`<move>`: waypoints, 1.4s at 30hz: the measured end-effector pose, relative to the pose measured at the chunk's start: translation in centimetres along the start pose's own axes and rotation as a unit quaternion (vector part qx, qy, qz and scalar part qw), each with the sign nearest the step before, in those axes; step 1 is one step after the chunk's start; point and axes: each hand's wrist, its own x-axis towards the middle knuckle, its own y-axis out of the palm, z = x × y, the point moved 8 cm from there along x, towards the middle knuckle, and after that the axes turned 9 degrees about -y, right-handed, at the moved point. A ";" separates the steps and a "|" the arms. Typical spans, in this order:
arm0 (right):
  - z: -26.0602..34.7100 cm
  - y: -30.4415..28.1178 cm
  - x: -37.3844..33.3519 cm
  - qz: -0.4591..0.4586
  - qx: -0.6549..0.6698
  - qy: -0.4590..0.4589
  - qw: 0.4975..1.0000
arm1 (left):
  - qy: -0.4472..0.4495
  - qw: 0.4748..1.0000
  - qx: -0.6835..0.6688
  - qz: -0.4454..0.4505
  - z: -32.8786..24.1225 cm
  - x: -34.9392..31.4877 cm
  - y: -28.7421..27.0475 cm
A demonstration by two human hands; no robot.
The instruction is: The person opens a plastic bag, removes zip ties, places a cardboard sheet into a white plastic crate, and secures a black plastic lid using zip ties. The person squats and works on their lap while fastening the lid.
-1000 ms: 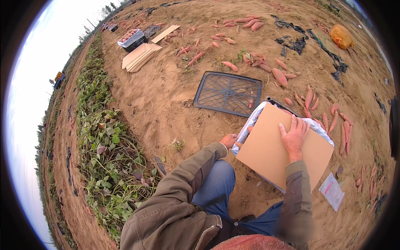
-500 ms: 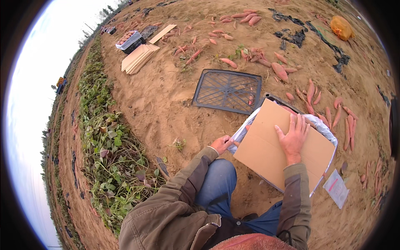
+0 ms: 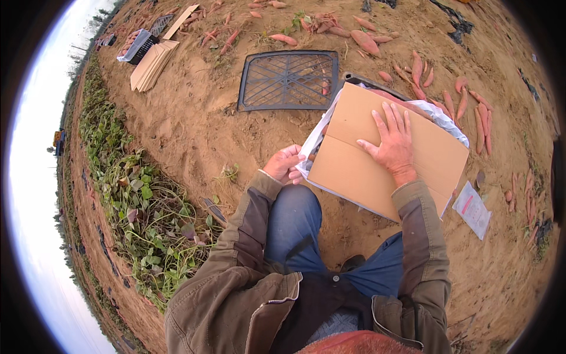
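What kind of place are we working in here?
Most likely a sweet potato field at harvest: reddish tubers lie in clusters on bare sandy soil, and a row of leafy vines runs along the left.

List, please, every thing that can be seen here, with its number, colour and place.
Cardboard sheet: one, tan, over the near crate
Near crate: one, dark, mostly hidden
Plastic liner: one, whitish, around the sheet
Grid panel: one, black, flat on soil
Sweet potatoes: many, reddish, scattered
Far crate: one, black, upper left
Cardboard pile: several sheets, tan, by far crate
Packet: one, whitish, right
Plants: one row, green, left
Plastic scraps: several, black, mainly upper right
Soil: brown, throughout
Sky: pale, far left
Jacket: one, brown, bottom
Trousers: one pair, blue, lower middle
Left hand: one, bare, gripping liner
Right hand: one, bare, on sheet
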 end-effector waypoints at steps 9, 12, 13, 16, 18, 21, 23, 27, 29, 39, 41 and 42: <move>-0.1 0.8 -0.1 0.013 0.001 0.005 1.000 | 0.044 0.922 0.289 -0.254 -4.0 0.8 -2.0; 0.0 0.8 0.0 0.015 -0.002 0.002 1.000 | 0.073 0.863 0.409 -0.286 -7.9 4.1 -0.1; 0.0 0.8 0.0 0.017 -0.006 0.001 1.000 | 0.056 0.826 0.480 -0.290 -9.2 5.9 0.6; 0.0 0.7 0.0 0.018 -0.008 -0.002 1.000 | 0.037 0.735 0.615 -0.283 -12.7 11.0 2.9; 0.0 0.6 0.1 0.017 -0.005 -0.001 1.000 | 0.031 0.726 0.628 -0.279 -13.9 13.5 3.7; -0.1 0.5 0.3 0.017 0.006 0.006 1.000 | 0.048 0.663 0.687 -0.293 -14.4 15.6 4.1; -0.2 0.4 0.4 0.018 0.010 0.010 1.000 | 0.060 0.593 0.751 -0.284 -14.4 16.7 4.3; -0.2 0.5 0.5 0.027 0.010 0.005 1.000 | 0.119 0.600 0.739 -0.282 -14.8 17.3 4.1; -0.1 0.5 0.8 0.017 0.015 -0.008 1.000 | 0.172 0.623 0.703 -0.295 -15.1 16.9 4.5; -0.2 0.9 1.2 0.019 0.000 -0.032 0.999 | 0.182 0.760 0.536 -0.320 -15.5 14.3 5.9; -0.1 1.2 1.1 0.026 -0.014 -0.032 0.999 | 0.163 0.734 0.568 -0.336 -15.6 11.9 5.9; 0.1 1.2 0.9 0.022 -0.019 -0.034 0.999 | 0.162 0.720 0.582 -0.342 -15.0 10.5 5.9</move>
